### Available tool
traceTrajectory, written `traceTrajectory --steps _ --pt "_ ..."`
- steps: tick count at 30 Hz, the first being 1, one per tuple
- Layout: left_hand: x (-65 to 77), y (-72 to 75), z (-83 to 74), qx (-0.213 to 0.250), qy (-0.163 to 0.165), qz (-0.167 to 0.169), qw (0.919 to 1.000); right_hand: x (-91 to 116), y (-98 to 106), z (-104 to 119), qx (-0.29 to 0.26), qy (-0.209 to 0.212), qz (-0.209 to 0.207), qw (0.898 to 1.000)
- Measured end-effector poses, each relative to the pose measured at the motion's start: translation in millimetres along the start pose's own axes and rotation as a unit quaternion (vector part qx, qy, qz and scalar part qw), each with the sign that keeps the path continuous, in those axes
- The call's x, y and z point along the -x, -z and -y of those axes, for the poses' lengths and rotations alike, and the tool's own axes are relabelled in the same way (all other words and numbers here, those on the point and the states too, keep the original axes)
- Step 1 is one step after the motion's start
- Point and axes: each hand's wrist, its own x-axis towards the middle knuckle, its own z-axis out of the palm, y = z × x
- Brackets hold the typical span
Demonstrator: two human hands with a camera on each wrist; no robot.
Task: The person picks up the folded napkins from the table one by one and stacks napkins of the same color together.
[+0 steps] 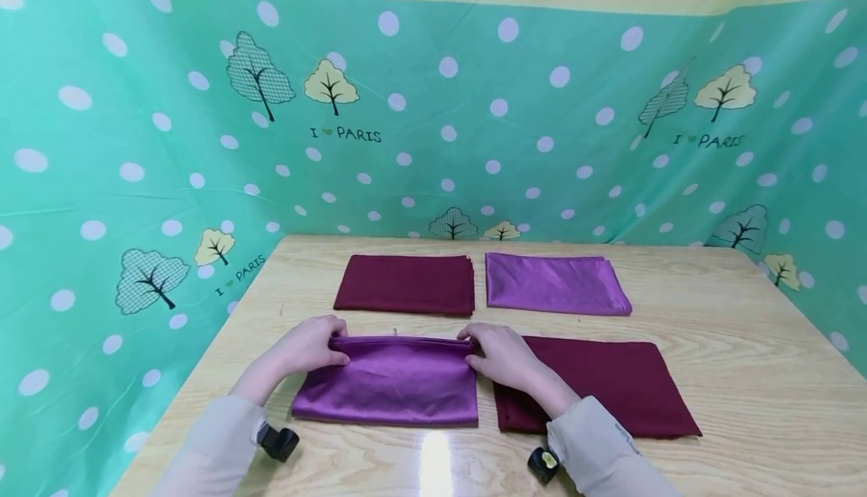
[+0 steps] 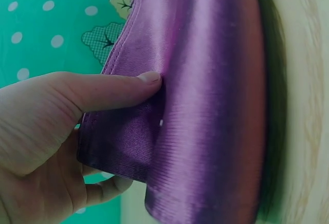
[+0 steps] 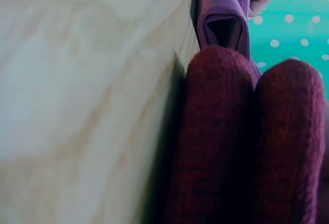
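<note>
Through the head view, I judge the step in hand to be squaring a fold: the left hand [image 1: 311, 346] and right hand [image 1: 504, 358] pinch the far corners of the near purple cloth [image 1: 400, 384] on the table [image 1: 765, 346]. The next move seems to call for level hands.

In the left wrist view, I see the thumb [image 2: 123, 91] pressing the fabric, the grip nearly closed.

In the right wrist view, a dark red cloth [image 3: 216, 131] hides that grip.

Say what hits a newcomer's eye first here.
First, the turquoise polka-dot backdrop that rises behind the wood-grain table. Then the near purple cloth, folded and shiny, its far edge pinched by the left hand and the right hand. Behind it lie the far maroon cloth and far purple cloth; the near maroon cloth lies to its right.
</note>
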Motion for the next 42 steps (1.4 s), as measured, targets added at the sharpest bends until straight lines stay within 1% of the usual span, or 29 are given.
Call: traceTrajectory --steps 3,10,15,20,23,29,36,39,42 --pt "0.6 0.6 -0.8 0.008 0.005 0.0 1.0 -1 0 1 -0.005 -0.003 -0.003 1.0" --pt "1.9 4.2 -4.4 0.027 -0.001 -0.005 0.9996 -1 5 2 -0.01 -0.018 -0.005 1.0" --pt "2.7 8.5 -7.8 0.037 -0.012 -0.02 0.9991 -1 14 4 -0.023 -0.032 0.0 0.999" --pt "2.8 11.4 -9.7 0.03 -0.02 -0.028 0.999 0 20 3 -0.023 -0.045 -0.005 0.999" --pt "3.0 13.5 -11.0 0.024 -0.023 -0.028 0.9991 1 23 3 -0.024 -0.043 -0.013 0.999" --pt "2.1 18.2 -14.2 0.029 -0.024 -0.034 0.9987 1 32 2 -0.04 -0.036 -0.021 0.998" --pt "1.8 22.7 -17.3 0.027 -0.025 -0.049 0.9981 1 40 0 -0.065 -0.037 -0.014 0.997" --pt "1.9 24.5 -18.7 0.029 -0.023 -0.056 0.9977 0 44 0 -0.061 -0.029 -0.021 0.998" --pt "1.0 26.1 -20.0 0.023 -0.023 -0.066 0.9972 -1 49 0 -0.043 -0.024 -0.032 0.998"
